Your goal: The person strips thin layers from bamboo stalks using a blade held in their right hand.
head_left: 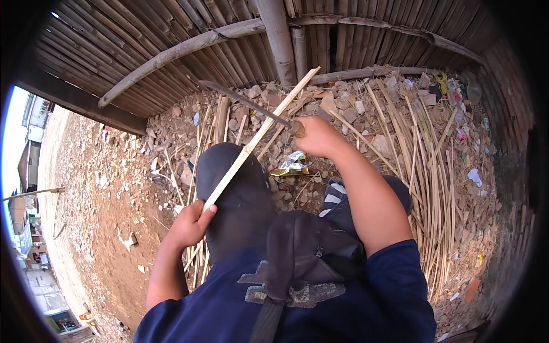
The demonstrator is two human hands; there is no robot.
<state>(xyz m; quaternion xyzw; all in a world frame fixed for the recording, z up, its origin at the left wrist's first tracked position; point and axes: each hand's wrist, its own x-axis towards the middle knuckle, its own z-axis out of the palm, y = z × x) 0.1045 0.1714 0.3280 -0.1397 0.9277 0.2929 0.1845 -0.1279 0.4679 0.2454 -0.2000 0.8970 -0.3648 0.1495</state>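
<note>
Dozens of thin sticks (426,194) lie right on rubble (346,106); foil wrapper (293,164) ahead, its print too small to read. Pale, straight split strip (247,150) slants above left knee (249,197), left hand (191,223) gripping its lower end. Right hand (317,137) clenched on knife (240,99), blade crossing strip, contact unclear.

From where I steer, I see a round post (277,37) standing against a wall (143,34) of narrow brown slats. Left of the post, a pole (183,51) crosses the slats and a dark beam (80,98) edges the wall. At the post's foot I have ground strewn with broken stone (330,104); left of it I see bare brown dirt (108,206). Well right of the post is a shaded brick wall (510,91). Far left of it I make out buildings (48,291) beneath bright daylight sky (20,106).
</note>
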